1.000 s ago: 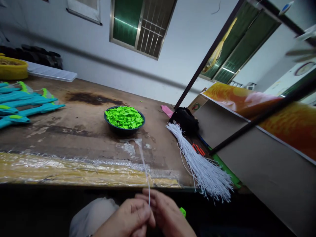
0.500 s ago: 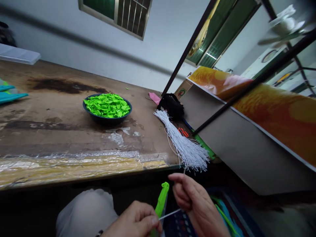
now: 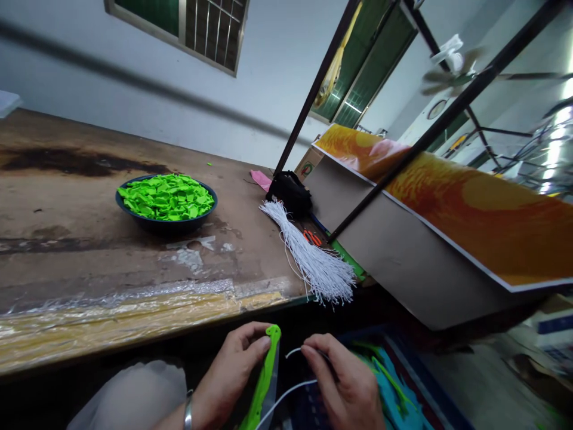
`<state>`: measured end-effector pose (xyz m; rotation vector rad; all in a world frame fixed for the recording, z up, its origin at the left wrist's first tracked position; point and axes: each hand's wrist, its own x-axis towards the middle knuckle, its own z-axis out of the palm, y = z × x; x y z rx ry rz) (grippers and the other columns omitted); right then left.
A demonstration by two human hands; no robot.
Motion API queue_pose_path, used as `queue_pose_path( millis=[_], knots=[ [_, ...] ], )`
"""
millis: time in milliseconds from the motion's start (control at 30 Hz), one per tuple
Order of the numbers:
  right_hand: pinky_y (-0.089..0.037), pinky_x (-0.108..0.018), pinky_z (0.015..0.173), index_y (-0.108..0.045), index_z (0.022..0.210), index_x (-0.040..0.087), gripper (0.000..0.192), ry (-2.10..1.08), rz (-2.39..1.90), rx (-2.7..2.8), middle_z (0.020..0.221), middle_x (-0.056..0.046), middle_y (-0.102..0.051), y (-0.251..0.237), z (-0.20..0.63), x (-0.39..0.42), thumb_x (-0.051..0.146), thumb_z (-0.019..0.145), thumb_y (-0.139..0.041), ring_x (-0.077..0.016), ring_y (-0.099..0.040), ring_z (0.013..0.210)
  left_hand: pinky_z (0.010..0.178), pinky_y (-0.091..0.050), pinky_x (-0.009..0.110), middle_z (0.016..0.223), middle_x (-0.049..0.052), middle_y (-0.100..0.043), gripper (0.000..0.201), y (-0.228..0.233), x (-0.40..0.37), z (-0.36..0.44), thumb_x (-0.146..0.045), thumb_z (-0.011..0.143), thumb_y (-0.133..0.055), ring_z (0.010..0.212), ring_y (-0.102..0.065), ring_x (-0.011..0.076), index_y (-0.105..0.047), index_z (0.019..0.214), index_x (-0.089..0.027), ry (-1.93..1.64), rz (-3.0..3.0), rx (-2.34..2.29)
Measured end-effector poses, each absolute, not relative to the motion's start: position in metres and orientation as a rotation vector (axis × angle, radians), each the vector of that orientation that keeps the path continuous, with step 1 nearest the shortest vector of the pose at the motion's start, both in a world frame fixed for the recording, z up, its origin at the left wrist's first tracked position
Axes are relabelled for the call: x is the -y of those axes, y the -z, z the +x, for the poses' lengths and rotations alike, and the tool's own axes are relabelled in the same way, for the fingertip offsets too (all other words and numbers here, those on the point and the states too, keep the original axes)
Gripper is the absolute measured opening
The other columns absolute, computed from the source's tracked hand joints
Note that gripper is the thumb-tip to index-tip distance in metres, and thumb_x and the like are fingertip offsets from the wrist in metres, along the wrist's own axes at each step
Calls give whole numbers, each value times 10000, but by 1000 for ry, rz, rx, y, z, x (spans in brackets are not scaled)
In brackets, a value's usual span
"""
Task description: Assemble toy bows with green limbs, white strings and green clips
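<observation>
My left hand (image 3: 228, 376) pinches a bright green plastic piece (image 3: 265, 376) in a clear sleeve, held below the table's front edge. My right hand (image 3: 344, 382) grips a thin white string (image 3: 286, 391) that loops between the two hands. On the wooden table (image 3: 89, 239) lies a bundle of white strings (image 3: 308, 257), its frayed end hanging over the front edge just above my right hand. A dark bowl (image 3: 165, 224) further back holds several small green pieces (image 3: 166, 197).
Red scissors (image 3: 312, 237) and a black cloth bundle (image 3: 290, 190) lie by the strings. A slanted board with an orange picture (image 3: 447, 197) and black rods stand to the right. Teal and green items (image 3: 394, 394) fill a bin under my right hand. Clear tape (image 3: 134, 304) covers the table's front edge.
The view has swung right and down. My hands, first pressed together on a string, have drawn apart; the green piece now shows in my left hand and the string loops toward my right.
</observation>
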<state>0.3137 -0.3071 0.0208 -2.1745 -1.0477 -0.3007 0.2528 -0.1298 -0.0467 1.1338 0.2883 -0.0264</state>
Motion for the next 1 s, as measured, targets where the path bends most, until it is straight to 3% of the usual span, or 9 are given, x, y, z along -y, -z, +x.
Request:
queue_pose_path(
  millis=[200, 467, 1000],
  knots=[
    [-521, -231, 661, -618, 921, 228, 110, 374, -2037, 1029, 798, -26, -642, -6, 302, 289, 138, 975, -583, -151, -632, 692, 862, -501, 309, 945, 79, -783, 442, 39, 135, 254, -400, 679, -882, 907, -704, 211, -723, 1006, -149, 0, 845, -339],
    [-539, -244, 728, -615, 996, 214, 203, 498, -1984, 1088, 906, -54, -671, 20, 308, 279, 26, 933, -569, -157, -670, 811, 816, -505, 286, 909, 62, -776, 433, 45, 138, 258, -395, 623, -917, 869, -678, 193, -764, 949, -154, -33, 843, -374],
    [-509, -254, 634, -553, 932, 214, 175, 515, -2006, 1229, 829, -62, -620, 21, 306, 274, 51, 965, -501, -162, -621, 732, 788, -482, 282, 903, 75, -772, 363, 46, 140, 258, -348, 684, -856, 875, -669, 201, -747, 971, -156, -32, 868, -350]
  ],
)
